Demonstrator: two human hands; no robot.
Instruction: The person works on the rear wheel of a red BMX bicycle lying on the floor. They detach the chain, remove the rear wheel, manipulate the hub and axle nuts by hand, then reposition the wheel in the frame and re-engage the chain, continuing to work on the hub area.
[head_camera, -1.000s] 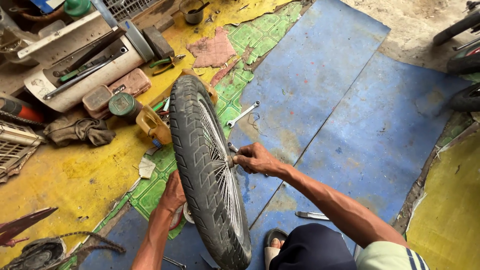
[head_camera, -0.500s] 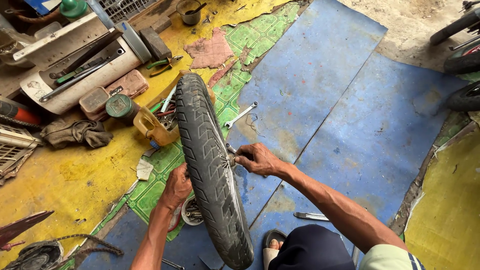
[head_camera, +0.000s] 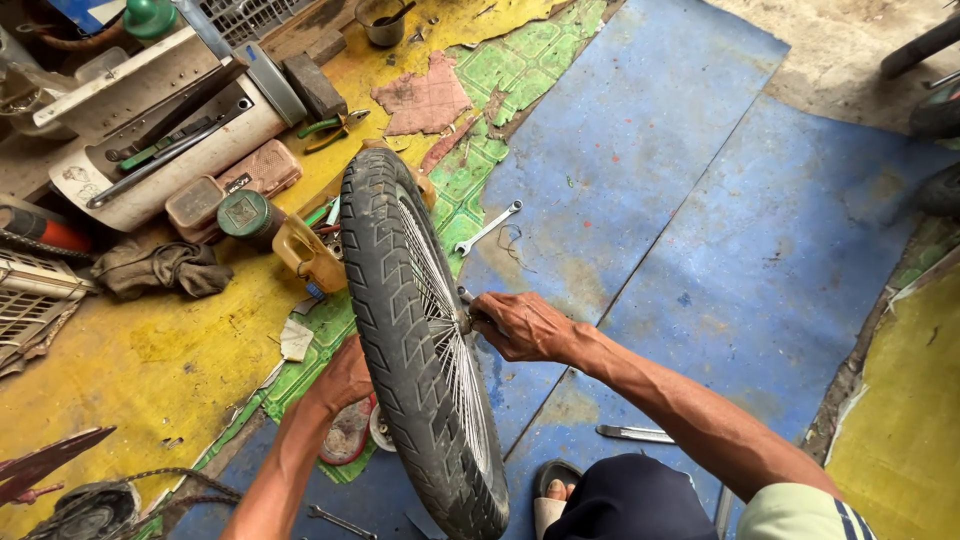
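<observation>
My right hand (head_camera: 525, 325) is closed around the axle end at the hub (head_camera: 463, 320) of the wheel (head_camera: 415, 330), which stands upright on the blue mat (head_camera: 700, 230). My left hand (head_camera: 345, 378) presses on the far side of the tyre; I cannot tell whether it grips anything. A spanner (head_camera: 488, 228) lies beyond, an orange bottle (head_camera: 308, 256) just left.
</observation>
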